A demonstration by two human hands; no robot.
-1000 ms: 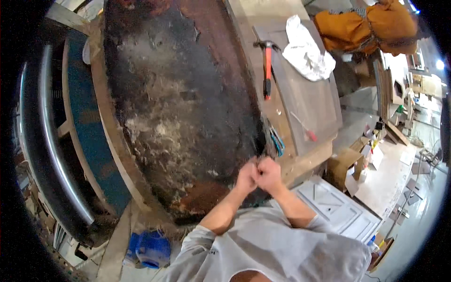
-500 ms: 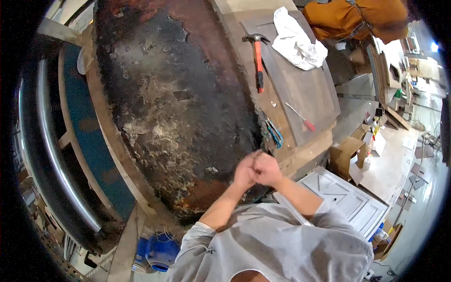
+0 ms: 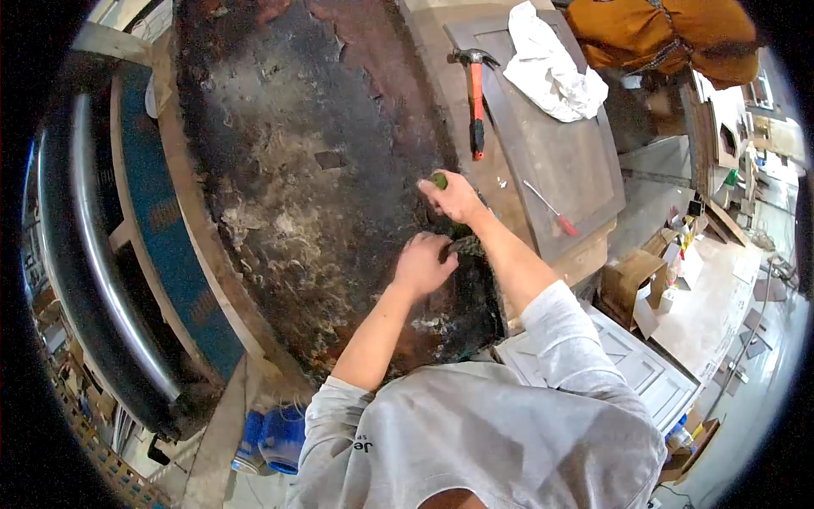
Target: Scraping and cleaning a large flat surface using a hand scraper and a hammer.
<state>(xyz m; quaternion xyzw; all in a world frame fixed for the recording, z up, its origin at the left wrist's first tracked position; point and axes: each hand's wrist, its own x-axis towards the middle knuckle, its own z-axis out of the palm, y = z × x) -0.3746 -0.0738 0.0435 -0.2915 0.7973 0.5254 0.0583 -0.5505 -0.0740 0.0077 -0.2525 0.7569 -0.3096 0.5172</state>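
A large dark, scorched-looking panel (image 3: 314, 170) with peeling patches and rough edges lies before me. My right hand (image 3: 455, 197) is closed in a fist over its right side. The rounded green end of an object (image 3: 438, 181) sticks out at the top of that fist; the rest is hidden. Nearer to me, my left hand (image 3: 424, 265) rests on the panel with curled fingers. A dark greenish, ragged-looking piece (image 3: 466, 246) lies at its fingertips; whether they grip it I cannot make out.
On the wooden board right of the panel lie an orange-handled claw hammer (image 3: 476, 102), a red-handled screwdriver (image 3: 553, 212) and a white cloth (image 3: 555, 72) on a brown cabinet door (image 3: 585, 165). Metal rollers (image 3: 110, 254) stand left; a white panelled door (image 3: 627, 356) lies lower right.
My hands were together at the panel's near right corner. Now they are apart: the right has moved farther away with the green-ended object, the left slightly leftward and forward.
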